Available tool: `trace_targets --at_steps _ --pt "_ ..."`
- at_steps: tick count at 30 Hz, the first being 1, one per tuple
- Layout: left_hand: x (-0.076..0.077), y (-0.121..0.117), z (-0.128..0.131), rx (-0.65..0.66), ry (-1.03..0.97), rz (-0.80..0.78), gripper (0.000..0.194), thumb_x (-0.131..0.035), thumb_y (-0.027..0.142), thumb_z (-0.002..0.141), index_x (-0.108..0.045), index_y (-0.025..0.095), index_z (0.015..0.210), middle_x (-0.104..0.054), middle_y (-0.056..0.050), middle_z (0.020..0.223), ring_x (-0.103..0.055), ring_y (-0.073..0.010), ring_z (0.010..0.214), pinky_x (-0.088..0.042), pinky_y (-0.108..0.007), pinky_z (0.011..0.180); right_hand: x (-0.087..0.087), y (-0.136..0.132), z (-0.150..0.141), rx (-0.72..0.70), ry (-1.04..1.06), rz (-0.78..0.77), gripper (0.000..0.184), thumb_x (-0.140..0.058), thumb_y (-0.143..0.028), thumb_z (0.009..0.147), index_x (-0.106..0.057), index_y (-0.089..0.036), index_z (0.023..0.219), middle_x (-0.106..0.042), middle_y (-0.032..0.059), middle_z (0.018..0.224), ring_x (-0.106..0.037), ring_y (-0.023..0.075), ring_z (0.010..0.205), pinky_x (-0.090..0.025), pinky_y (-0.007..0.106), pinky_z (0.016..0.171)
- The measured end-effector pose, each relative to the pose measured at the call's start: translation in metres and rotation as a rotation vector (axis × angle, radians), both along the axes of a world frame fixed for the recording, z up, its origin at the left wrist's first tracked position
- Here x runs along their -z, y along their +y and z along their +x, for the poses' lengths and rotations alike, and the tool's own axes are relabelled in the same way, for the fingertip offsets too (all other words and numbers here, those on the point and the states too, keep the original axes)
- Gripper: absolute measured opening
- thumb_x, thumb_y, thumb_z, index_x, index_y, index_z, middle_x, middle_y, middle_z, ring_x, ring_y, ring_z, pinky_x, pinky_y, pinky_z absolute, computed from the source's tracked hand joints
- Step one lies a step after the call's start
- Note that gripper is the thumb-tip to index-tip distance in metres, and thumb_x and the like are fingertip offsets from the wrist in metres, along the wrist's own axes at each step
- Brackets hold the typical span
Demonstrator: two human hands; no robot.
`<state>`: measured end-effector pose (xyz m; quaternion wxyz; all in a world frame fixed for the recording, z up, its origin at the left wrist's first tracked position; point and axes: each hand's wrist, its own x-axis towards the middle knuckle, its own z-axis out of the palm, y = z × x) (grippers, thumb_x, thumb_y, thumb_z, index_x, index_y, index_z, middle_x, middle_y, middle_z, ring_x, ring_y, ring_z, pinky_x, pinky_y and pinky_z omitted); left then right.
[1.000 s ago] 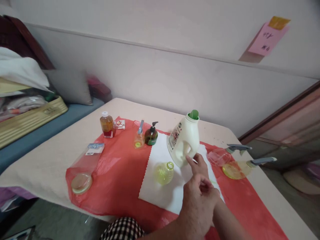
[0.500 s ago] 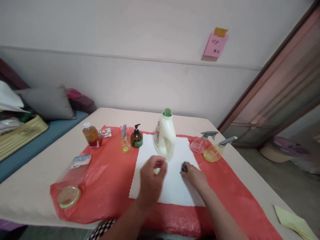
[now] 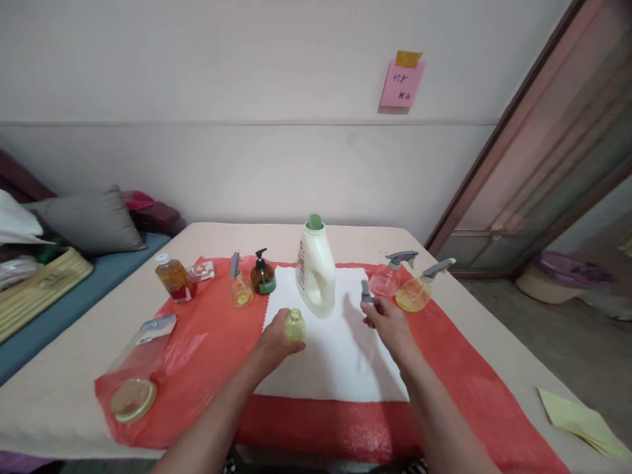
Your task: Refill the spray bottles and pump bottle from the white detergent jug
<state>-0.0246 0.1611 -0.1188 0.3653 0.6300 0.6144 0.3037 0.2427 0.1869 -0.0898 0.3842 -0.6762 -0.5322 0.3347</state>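
My left hand (image 3: 279, 336) is wrapped round a small yellow-green clear bottle (image 3: 295, 325) with an open neck, held upright over the white cloth (image 3: 340, 368). In my right hand (image 3: 388, 319) is a grey spray nozzle head (image 3: 365, 291), pinched between thumb and fingers, apart from the bottle. Behind both hands stands a large cream detergent jug (image 3: 316, 273) with a green spout piece in its mouth. To the right, a pink spray bottle (image 3: 385, 280) and a yellow spray bottle (image 3: 413, 294) carry similar grey heads.
A red plastic sheet (image 3: 207, 368) lies under the cloth. On the left are an amber bottle (image 3: 174, 280), an orange spray bottle (image 3: 241, 291), a dark pump bottle (image 3: 263, 276), a clear plastic bag (image 3: 148, 345) and a round lid (image 3: 133, 399). Yellow paper (image 3: 575, 418) lies at the right edge.
My left hand has turned and moved left, bringing the yellow-green bottle into clear view. My right hand has lifted the spray nozzle head off the cloth. The camera view has shifted slightly.
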Motion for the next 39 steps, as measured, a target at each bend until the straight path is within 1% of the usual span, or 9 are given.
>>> trace_targets --at_steps 4,7,9,14,18,21,24,27,39 --pt "-0.004 0.000 0.017 0.003 0.041 0.023 0.048 -0.074 0.026 0.064 -0.055 0.025 0.108 -0.062 -0.001 0.097 -0.058 -0.0220 0.088 -0.043 -0.032 0.078 -0.031 -0.022 -0.016 0.017 0.513 0.223 0.047 -0.056 -0.065 0.081 -0.057 -0.023 0.104 -0.070 0.0078 0.110 -0.070 0.0208 0.094 -0.057 0.041 0.087" --pt "-0.012 -0.007 0.030 0.073 0.085 0.035 0.049 -0.073 0.027 0.066 -0.053 0.025 0.110 -0.061 0.000 0.099 -0.057 -0.0209 0.089 -0.043 -0.030 0.078 -0.046 -0.036 -0.024 0.043 0.985 0.393 0.035 -0.073 -0.046 0.078 -0.063 -0.026 0.105 -0.070 0.0038 0.111 -0.068 0.0188 0.101 -0.053 0.041 0.097" --pt "-0.016 -0.013 0.039 0.120 0.123 0.033 0.050 -0.072 0.028 0.067 -0.051 0.025 0.113 -0.061 -0.001 0.102 -0.058 -0.0213 0.091 -0.043 -0.030 0.079 -0.052 -0.041 -0.025 0.034 1.075 0.466 0.029 -0.073 -0.036 0.081 -0.064 -0.027 0.107 -0.070 0.0022 0.111 -0.068 0.0173 0.101 -0.052 0.042 0.099" --pt "-0.024 -0.025 0.055 0.176 0.173 0.016 0.056 -0.071 0.028 0.067 -0.050 0.024 0.119 -0.061 -0.007 0.115 -0.058 -0.0281 0.104 -0.043 -0.036 0.087 -0.054 -0.045 -0.024 0.017 1.013 0.525 0.027 -0.072 -0.033 0.083 -0.065 -0.027 0.109 -0.070 0.0022 0.108 -0.068 0.0164 0.093 -0.052 0.043 0.097" --pt "-0.033 -0.027 0.065 0.139 0.149 0.050 0.062 -0.070 0.027 0.068 -0.048 0.023 0.125 -0.059 -0.010 0.126 -0.054 -0.0316 0.117 -0.040 -0.040 0.096 -0.050 -0.050 -0.028 -0.092 0.912 0.457 0.027 -0.072 -0.034 0.083 -0.066 -0.026 0.108 -0.070 0.0027 0.108 -0.068 0.0179 0.094 -0.050 0.043 0.098" --pt "-0.046 -0.028 0.072 0.076 0.076 0.047 0.067 -0.072 0.025 0.064 -0.046 0.024 0.126 -0.063 -0.009 0.120 -0.057 -0.0302 0.111 -0.044 -0.037 0.087 -0.047 -0.053 -0.033 -0.224 0.757 0.390 0.026 -0.075 -0.034 0.080 -0.068 -0.025 0.103 -0.072 0.0028 0.105 -0.066 0.0198 0.099 -0.050 0.040 0.096" --pt "-0.061 -0.032 0.078 0.043 0.038 0.077 0.056 -0.072 0.024 0.063 -0.050 0.024 0.115 -0.066 -0.004 0.106 -0.060 -0.0271 0.099 -0.045 -0.034 0.078 -0.048 -0.055 -0.037 -0.339 0.648 0.332 0.028 -0.077 -0.037 0.077 -0.070 -0.025 0.101 -0.072 0.0035 0.103 -0.065 0.0218 0.099 -0.052 0.037 0.090" --pt "-0.069 -0.036 0.079 0.034 0.049 0.150 0.050 -0.071 0.023 0.064 -0.054 0.024 0.110 -0.065 -0.003 0.105 -0.059 -0.0258 0.099 -0.044 -0.035 0.082 -0.048 -0.055 -0.039 -0.389 0.636 0.336 0.025 -0.075 -0.038 0.079 -0.070 -0.027 0.101 -0.072 0.0029 0.103 -0.065 0.0212 0.097 -0.052 0.035 0.087" --pt "-0.055 -0.036 0.075 0.029 0.172 0.303 0.066 -0.073 0.025 0.065 -0.053 0.022 0.127 -0.064 -0.007 0.115 -0.055 -0.0277 0.106 -0.044 -0.042 0.094 -0.036 -0.049 -0.031 -0.352 0.603 0.322 0.021 -0.075 -0.035 0.080 -0.072 -0.028 0.100 -0.069 -0.0003 0.098 -0.061 0.0175 0.094 -0.049 0.030 0.084"
